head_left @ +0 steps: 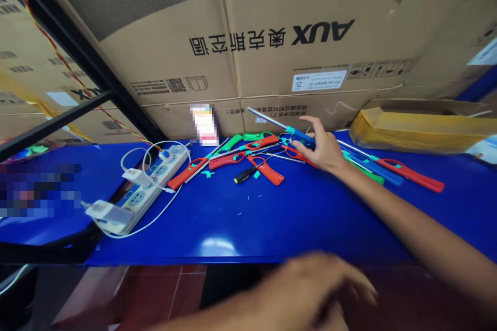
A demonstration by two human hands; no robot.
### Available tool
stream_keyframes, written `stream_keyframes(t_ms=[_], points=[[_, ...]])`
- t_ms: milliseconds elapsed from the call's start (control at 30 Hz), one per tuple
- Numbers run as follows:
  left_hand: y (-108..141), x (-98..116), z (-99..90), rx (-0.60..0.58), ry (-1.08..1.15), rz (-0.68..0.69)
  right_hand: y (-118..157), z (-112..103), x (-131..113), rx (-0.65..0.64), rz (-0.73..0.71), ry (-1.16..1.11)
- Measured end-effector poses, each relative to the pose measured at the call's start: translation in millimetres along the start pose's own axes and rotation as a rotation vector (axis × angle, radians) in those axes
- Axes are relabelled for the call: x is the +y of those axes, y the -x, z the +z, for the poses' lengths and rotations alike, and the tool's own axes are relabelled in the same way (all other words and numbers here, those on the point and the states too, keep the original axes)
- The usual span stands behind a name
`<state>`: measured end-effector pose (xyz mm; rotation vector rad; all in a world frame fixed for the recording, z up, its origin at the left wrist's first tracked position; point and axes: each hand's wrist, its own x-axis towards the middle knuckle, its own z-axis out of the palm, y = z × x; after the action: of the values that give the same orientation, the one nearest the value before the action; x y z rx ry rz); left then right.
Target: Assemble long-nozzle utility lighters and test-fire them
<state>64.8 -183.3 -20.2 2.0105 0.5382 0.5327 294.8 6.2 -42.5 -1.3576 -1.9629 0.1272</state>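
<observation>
My right hand (pixel 320 145) is raised above the far side of the blue table (pixel 233 227), shut on a long-nozzle utility lighter (pixel 298 135) with a blue and teal handle and a metal tube pointing left. Beneath and around it lies a heap of similar lighters, including a red one (pixel 227 160) and a green one (pixel 231 143). A black-handled screwdriver (pixel 244 175) lies at the heap's front edge. My left hand (pixel 306 289) is blurred below the table's front edge, over the floor, with its fingers apart and nothing visible in them.
A white power strip (pixel 151 186) with plugged-in chargers and white cables lies at the table's left. Large printed cardboard boxes (pixel 233 46) stand along the back, with a yellow-lined box (pixel 411 126) at the right. A black metal frame (pixel 77 46) crosses the upper left.
</observation>
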Motion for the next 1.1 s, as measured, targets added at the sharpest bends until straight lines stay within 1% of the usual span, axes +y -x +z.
stream_keyframes(t_ms=[33,67,133,167,200,233,267,300,333,367,433,467,533,600,700,833,933,1033,1100], points=[[-2.8,3.0,-19.9,0.149,-0.020,0.018,0.7,1.9,-1.1,-0.021,0.002,-0.006],[-6.2,1.8,-44.1,0.343,-0.071,0.047,1.4,3.8,-2.3,-0.038,0.006,-0.005],[-15.6,-13.5,-99.5,0.751,-0.250,0.129,2.5,6.9,-4.5,-0.078,0.012,0.009],[-21.1,-26.7,-126.9,0.914,-0.361,0.187,3.0,8.0,-5.2,-0.098,0.010,0.023],[-26.7,-42.1,-151.7,1.033,-0.441,0.225,3.3,8.9,-5.6,-0.120,0.004,0.042],[-31.8,-58.4,-172.4,1.110,-0.505,0.248,3.7,9.6,-5.7,-0.143,-0.003,0.065],[-35.7,-74.3,-188.3,1.150,-0.550,0.253,3.9,10.3,-5.2,-0.166,-0.012,0.087],[-38.2,-88.4,-198.9,1.138,-0.558,0.237,4.1,11.1,-4.4,-0.187,-0.020,0.109],[-39.0,-100.1,-204.8,1.084,-0.526,0.201,4.3,11.9,-3.3,-0.204,-0.027,0.127],[-38.4,-108.9,-206.7,0.996,-0.481,0.158,4.4,12.9,-2.0,-0.220,-0.033,0.143],[-34.2,-118.6,-203.0,0.778,-0.388,0.089,4.6,15.0,0.9,-0.239,-0.043,0.166],[-31.7,-120.7,-199.6,0.700,-0.354,0.058,4.6,16.0,2.1,-0.243,-0.046,0.175],[-28.1,-122.8,-193.9,0.613,-0.319,0.011,4.7,17.7,4.0,-0.247,-0.050,0.189],[-27.1,-125.7,-191.7,0.584,-0.318,-0.009,5.0,18.8,4.8,-0.250,-0.053,0.203],[-28.0,-132.1,-193.5,0.555,-0.337,-0.013,6.0,20.1,5.0,-0.257,-0.053,0.233],[-27.0,-136.3,-195.4,0.531,-0.470,0.000,8.6,22.9,4.6,-0.253,-0.063,0.260],[-26.5,-135.9,-191.8,0.502,-0.635,0.067,10.4,25.8,3.9,-0.245,-0.077,0.273],[-28.3,-135.9,-186.6,0.411,-0.787,0.155,11.3,28.0,3.1,-0.239,-0.094,0.277],[-29.7,-136.1,-185.0,0.361,-0.854,0.183,11.6,28.8,2.9,-0.238,-0.097,0.285]])
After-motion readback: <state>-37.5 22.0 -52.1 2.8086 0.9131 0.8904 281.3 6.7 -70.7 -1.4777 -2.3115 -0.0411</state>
